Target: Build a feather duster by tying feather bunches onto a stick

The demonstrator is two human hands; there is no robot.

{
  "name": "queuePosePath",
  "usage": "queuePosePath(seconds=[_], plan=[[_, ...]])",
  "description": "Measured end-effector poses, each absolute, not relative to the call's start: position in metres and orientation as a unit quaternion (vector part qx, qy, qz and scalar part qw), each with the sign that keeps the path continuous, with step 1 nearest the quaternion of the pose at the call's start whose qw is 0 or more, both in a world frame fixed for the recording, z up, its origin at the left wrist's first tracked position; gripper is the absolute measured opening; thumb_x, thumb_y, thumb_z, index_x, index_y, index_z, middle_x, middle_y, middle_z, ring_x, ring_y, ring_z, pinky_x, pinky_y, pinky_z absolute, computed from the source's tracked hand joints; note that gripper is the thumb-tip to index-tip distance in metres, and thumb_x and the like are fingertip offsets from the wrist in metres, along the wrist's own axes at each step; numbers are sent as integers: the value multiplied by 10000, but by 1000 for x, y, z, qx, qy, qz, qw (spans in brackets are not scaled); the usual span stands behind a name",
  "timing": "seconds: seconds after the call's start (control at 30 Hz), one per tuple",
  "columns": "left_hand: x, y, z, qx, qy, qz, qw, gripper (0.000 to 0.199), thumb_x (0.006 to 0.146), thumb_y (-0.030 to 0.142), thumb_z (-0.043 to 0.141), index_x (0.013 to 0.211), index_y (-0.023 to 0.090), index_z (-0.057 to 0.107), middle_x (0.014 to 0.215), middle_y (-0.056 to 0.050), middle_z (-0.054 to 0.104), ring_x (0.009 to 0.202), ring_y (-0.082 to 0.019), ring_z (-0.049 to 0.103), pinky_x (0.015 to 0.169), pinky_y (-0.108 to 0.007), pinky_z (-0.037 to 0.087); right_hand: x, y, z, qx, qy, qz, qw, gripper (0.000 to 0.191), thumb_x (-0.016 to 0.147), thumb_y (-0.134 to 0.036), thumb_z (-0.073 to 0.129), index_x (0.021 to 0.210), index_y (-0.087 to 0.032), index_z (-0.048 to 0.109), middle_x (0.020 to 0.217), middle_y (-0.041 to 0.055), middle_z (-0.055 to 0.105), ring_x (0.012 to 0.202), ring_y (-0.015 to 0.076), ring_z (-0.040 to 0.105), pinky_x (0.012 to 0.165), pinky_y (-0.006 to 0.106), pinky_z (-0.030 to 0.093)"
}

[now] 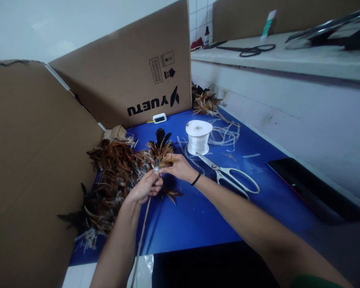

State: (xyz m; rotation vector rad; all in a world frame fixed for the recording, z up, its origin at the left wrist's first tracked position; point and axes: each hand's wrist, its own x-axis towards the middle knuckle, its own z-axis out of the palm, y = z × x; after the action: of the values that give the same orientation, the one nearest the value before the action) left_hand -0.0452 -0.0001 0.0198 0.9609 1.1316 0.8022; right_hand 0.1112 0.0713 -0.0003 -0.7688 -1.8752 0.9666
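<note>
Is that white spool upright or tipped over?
Upright: the white spool stands on its lower rim on the blue table, its round top facing up.

Bare left hand (148, 187), fingers curled into my palm. Bare right hand (181, 167), black-banded at my wrist, fingertips near my left thumb.

"Where did the head camera look from?"
"From the wearer's head, facing forward and down over the blue tabletop (195, 216)."
"How near?"
"Close above the left hand (146, 187) and right hand (180, 168); the YUETU cardboard box (123, 72) stood farther off."
</note>
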Motion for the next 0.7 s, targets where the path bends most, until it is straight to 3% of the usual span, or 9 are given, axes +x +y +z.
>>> queuePosePath(seconds=[0.23,0.37,0.7], plan=[[-43,1,20,406,490,412,652,309,767,423,588,825,179,408,586,85,327,382,0,208,343,-108,98,114,63,10,-397,-779,318,367,204,733,-340,651,690,-147,602,572,-29,543,518,88,442,519,223,291],[-45,2,20,400,494,433,639,317,760,409,598,762,177,383,588,81,346,384,5,204,344,-110,105,114,55,18,-419,-779,325,334,120,770,-265,573,745,-167,637,521,-40,517,486,86,413,518,223,270],[-38,4,17,391,527,468,592,393,709,482,636,747,181,386,585,83,349,387,0,245,363,-124,106,110,45,24,-397,-770,359,348,183,745,-173,527,646,-171,681,499,-28,507,496,83,415,513,209,271]])
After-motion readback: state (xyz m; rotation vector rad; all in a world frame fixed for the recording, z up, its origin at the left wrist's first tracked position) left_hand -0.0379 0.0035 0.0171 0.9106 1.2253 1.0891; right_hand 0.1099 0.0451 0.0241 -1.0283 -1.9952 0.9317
